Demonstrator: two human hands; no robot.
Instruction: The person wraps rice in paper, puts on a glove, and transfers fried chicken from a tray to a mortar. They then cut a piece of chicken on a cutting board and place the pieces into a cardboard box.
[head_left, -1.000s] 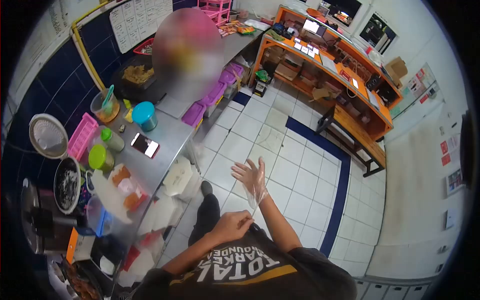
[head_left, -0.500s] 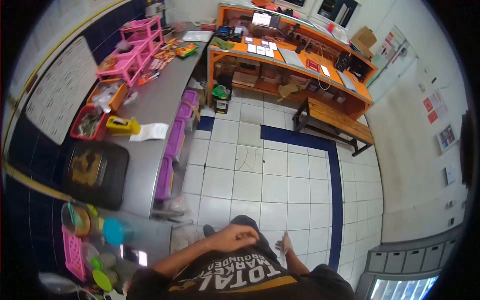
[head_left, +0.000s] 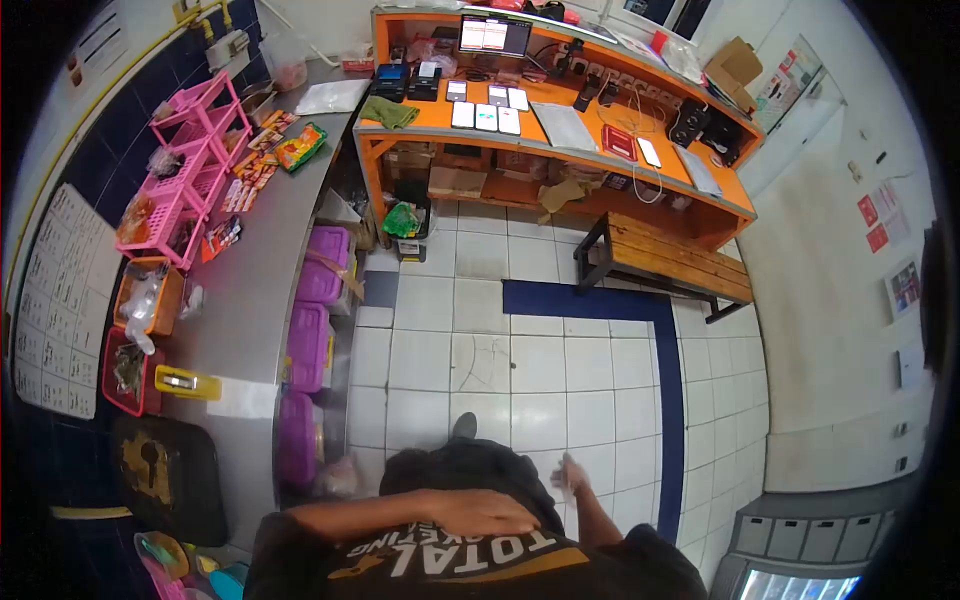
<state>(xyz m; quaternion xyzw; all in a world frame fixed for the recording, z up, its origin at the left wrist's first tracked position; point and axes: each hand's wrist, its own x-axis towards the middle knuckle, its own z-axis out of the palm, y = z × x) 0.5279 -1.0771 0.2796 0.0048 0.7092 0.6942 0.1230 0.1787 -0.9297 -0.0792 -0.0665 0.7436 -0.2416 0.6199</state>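
My left hand [head_left: 485, 512] lies across the front of my dark printed T-shirt [head_left: 470, 555], its fingers stretched out and nothing seen in it. Low at my right side hangs my right hand [head_left: 571, 478] over the tiled floor, small and slightly blurred; its fingers look loosely apart and no held thing can be made out. Neither hand touches any of the furniture. To my left runs a steel counter [head_left: 255, 330], with a yellow tape dispenser [head_left: 188, 383] and a sheet of paper [head_left: 246, 398] on it.
Ahead stands an orange desk [head_left: 545, 105] with phones [head_left: 486, 118], a monitor [head_left: 494, 36] and printers. A wooden bench [head_left: 670, 255] is in front of it at the right. Purple bins [head_left: 310, 345] sit under the counter; pink racks [head_left: 185, 170] and a black lid-like tray [head_left: 170, 480] are on it.
I have moved forward, so the desk and bench appear nearer and the counter items have slid down the view. My left hand has dropped from in front of me to against my shirt.
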